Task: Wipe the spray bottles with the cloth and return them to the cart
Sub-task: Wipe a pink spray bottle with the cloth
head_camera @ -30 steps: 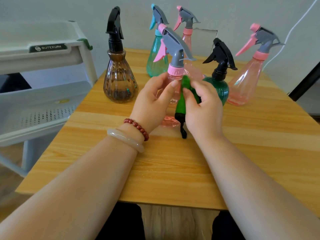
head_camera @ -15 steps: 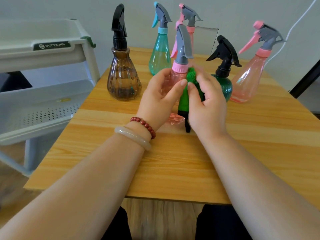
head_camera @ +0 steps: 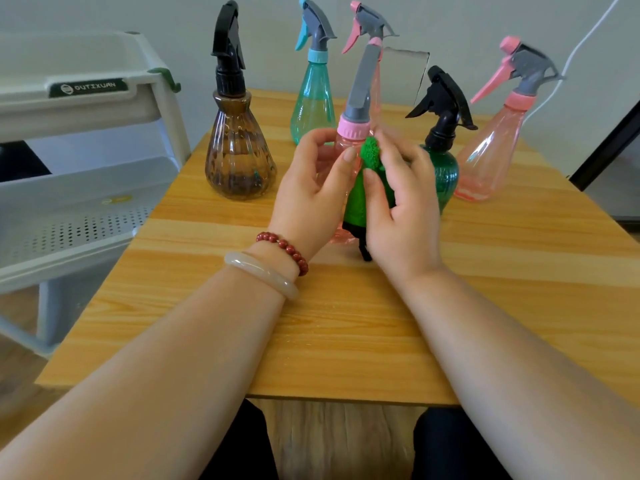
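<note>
My left hand (head_camera: 313,192) grips the body of a pink spray bottle (head_camera: 358,98) with a grey trigger head, which stands upright on the wooden table (head_camera: 346,323). Against that bottle's right side my right hand (head_camera: 403,209) holds a green cloth (head_camera: 362,188), bunched up just under the pink collar. Other bottles stand behind: a brown ribbed one (head_camera: 239,157), a teal one (head_camera: 313,98), a second pink one (head_camera: 375,32) behind the held bottle, a dark green one (head_camera: 445,150) and a pink one (head_camera: 491,147) at the right.
A white cart (head_camera: 86,140) with a perforated lower shelf stands left of the table. A white cable (head_camera: 585,39) runs down the wall at the back right. A dark frame (head_camera: 606,147) slants at the right edge.
The held pink bottle has turned, so its trigger head swung from pointing left to facing away from me. The cloth slid up its side toward the collar.
</note>
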A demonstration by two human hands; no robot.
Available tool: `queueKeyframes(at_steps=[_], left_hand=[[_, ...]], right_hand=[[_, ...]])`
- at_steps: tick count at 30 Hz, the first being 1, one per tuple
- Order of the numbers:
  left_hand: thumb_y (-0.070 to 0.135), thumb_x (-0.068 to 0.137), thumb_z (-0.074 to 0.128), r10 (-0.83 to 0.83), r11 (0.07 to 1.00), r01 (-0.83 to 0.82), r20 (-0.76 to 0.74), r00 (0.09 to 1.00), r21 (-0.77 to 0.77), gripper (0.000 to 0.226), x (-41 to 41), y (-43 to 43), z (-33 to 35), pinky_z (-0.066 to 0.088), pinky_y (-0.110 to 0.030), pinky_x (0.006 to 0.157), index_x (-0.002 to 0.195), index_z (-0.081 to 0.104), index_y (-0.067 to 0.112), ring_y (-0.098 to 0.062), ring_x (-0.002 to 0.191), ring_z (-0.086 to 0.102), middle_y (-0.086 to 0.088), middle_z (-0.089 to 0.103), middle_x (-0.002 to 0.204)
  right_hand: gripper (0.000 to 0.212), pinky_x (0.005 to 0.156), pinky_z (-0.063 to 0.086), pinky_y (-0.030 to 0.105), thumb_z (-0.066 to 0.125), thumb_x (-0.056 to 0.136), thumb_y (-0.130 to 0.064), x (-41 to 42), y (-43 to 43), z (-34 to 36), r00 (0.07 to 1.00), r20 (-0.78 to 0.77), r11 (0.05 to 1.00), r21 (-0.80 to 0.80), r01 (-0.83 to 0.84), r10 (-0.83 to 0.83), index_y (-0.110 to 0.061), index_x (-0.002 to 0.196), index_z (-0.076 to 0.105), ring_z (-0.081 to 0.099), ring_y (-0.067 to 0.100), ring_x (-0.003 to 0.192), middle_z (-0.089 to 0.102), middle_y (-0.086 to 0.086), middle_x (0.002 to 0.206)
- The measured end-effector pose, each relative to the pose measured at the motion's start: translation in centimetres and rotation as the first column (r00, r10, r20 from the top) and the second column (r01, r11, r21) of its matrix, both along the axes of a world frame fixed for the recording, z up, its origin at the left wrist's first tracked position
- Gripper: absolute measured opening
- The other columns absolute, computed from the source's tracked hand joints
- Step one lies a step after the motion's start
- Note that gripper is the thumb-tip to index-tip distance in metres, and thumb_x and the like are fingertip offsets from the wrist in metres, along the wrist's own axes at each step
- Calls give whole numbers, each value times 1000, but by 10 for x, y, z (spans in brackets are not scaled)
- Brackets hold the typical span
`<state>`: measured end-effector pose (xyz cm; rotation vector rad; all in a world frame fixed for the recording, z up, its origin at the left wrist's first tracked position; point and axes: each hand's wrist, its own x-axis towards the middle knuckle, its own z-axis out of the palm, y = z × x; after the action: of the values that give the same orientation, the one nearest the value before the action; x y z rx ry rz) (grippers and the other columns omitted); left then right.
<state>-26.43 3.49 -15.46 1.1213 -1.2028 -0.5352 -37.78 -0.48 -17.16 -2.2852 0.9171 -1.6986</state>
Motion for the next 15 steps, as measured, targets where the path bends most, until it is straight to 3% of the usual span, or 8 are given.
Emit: queueKeyframes(at_steps=[3, 5, 8, 12, 15], left_hand=[[28, 96, 61, 42, 999, -42, 65, 997, -5, 29, 0, -1, 0, 53, -25, 91, 122, 50, 23, -4, 101, 62, 10, 63, 106], [27, 94, 64, 66, 998, -65, 77, 995, -16, 28, -1, -2, 1, 53, -22, 87, 120, 51, 24, -5, 98, 61, 12, 62, 101], [24, 96, 62, 68, 997, -65, 77, 995, -39, 24, -1, -3, 0, 55, -28, 87, 118, 54, 24, -9, 97, 63, 7, 64, 100], [28, 98, 57, 76, 997, -73, 86, 993, -37, 24, 4, -4, -1, 55, -31, 90, 122, 56, 26, -7, 99, 65, 5, 67, 108], [23, 101, 52, 42, 999, -39, 63, 997, -38, 27, 4, -3, -1, 54, -24, 89, 128, 57, 20, -5, 103, 64, 5, 68, 112]], right_hand=[[29, 101, 38, 13, 58, 95, -6, -1, 2, 5, 994, 107, 997, 79, -17, 8, -1, 124, 57, 52, 3, 112, 59, 0, 117], [24, 99, 39, 14, 59, 95, -6, 1, 5, 9, 986, 165, 999, 49, 7, -15, -2, 118, 58, 53, 2, 109, 58, -5, 113], [23, 100, 40, 15, 57, 96, -9, 4, 2, 9, 988, 152, 999, 24, 31, -34, -3, 118, 63, 55, 5, 111, 61, -5, 115], [25, 97, 39, 9, 60, 95, -12, 0, -2, 8, 995, 87, 989, 143, 30, -43, -5, 117, 69, 57, 1, 109, 67, -4, 115], [28, 104, 40, 16, 58, 96, -9, 2, 3, 13, 985, 163, 998, 14, 53, -55, -1, 121, 67, 58, 8, 117, 65, 2, 121]])
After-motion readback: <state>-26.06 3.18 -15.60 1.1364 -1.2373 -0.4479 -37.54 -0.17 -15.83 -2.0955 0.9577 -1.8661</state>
